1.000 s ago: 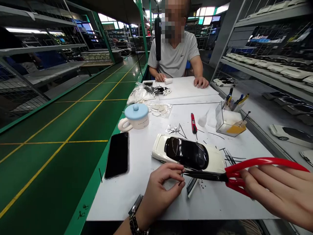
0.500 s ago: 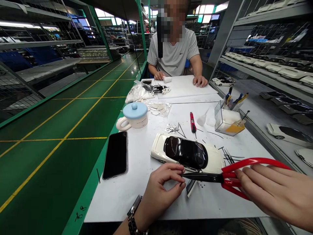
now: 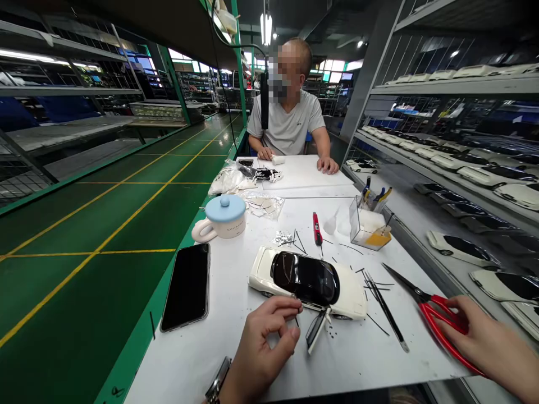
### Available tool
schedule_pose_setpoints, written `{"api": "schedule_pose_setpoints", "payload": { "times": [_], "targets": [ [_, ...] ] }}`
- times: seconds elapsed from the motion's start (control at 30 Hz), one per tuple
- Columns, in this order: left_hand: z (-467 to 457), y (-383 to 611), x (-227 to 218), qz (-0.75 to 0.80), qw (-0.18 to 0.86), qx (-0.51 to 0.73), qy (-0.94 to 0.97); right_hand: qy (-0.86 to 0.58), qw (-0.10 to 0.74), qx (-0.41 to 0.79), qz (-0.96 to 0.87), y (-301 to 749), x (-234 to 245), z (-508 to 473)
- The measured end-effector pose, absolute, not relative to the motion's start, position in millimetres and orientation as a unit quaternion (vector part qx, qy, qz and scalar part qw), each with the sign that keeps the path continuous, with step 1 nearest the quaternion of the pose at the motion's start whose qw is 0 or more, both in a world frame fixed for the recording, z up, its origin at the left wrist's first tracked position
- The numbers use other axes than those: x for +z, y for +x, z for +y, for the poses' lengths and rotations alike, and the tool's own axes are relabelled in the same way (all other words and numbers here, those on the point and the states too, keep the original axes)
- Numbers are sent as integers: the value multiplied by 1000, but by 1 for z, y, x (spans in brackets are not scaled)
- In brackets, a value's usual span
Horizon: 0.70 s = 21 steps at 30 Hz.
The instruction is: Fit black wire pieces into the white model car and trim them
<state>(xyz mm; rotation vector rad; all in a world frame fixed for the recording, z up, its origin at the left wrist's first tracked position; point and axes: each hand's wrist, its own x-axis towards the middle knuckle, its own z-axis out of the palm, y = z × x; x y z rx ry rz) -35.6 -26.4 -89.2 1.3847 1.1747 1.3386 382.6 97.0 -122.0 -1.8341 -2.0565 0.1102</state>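
My left hand [image 3: 265,342] is pinched thumb to forefinger on a thin black strip [image 3: 297,321], just in front of a white model car [image 3: 303,279] with a glossy black roof. A small flat dark piece [image 3: 316,331] lies by the car's near side. My right hand [image 3: 484,343] rests on the handles of the red scissors [image 3: 438,320], fingers curled around them. The scissors lie low at the table's right edge, blades pointing up and left. Several thin black strips [image 3: 379,294] are scattered between the car and the scissors.
A black phone [image 3: 186,286] and a mug with a blue lid [image 3: 223,220] sit on the left. A red-handled tool [image 3: 316,227] and a clear box of pens [image 3: 368,227] lie behind the car. Another person [image 3: 290,115] sits opposite. Shelves of model cars [image 3: 463,247] line the right; a green conveyor [image 3: 105,235] runs left.
My right hand has carried the scissors away from my left fingertips, out to the right edge of the table and down. The left hand keeps its pinch. The view has tilted up.
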Motion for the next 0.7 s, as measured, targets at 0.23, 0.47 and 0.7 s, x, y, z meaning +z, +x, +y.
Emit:
{"api": "schedule_pose_setpoints", "payload": {
  "times": [0.23, 0.47, 0.7],
  "targets": [
    [-28, -36, -93, 471, 423, 532, 562, -564, 234, 49, -790, 294, -97, 121],
    [-28, -37, -94, 469, 423, 530, 565, -627, 239, 116, -733, 154, -70, 191],
    [-28, -37, -92, 463, 429, 544, 553, -608, 302, 153, -718, 128, -82, 230]
  ]
}}
